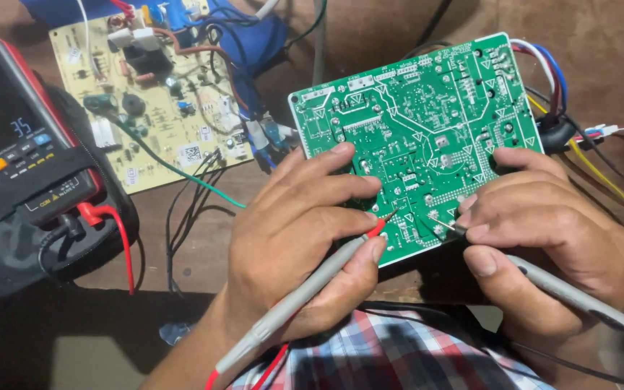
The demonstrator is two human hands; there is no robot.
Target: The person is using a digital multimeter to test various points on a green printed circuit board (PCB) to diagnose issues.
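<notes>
On the brown workbench [204,253], centre-right, lies a green circuit board [413,130], solder side up, tilted a bit, near edge propped against both hands. Left hand [297,245] pinches a grey test probe with a red tip [312,285] between thumb and forefinger, other fingers spread flat on the board's left part; the metal tip touches the board near its lower middle. Right hand [543,238] grips a second grey probe with a dark tip [579,300], fingers curled tight around it, tip touching a solder point just right of the first tip; the two tips are near each other but apart. Coloured wires [586,155] trail from the board's right edge. Upper left: a beige circuit board [149,123], component side up, with a green wire [182,173] across it. Far left: multimeter [16,137], red-edged, display lit, red lead [120,238] plugged in at its lower end. Plaid shirt [391,354] at bottom edge.
</notes>
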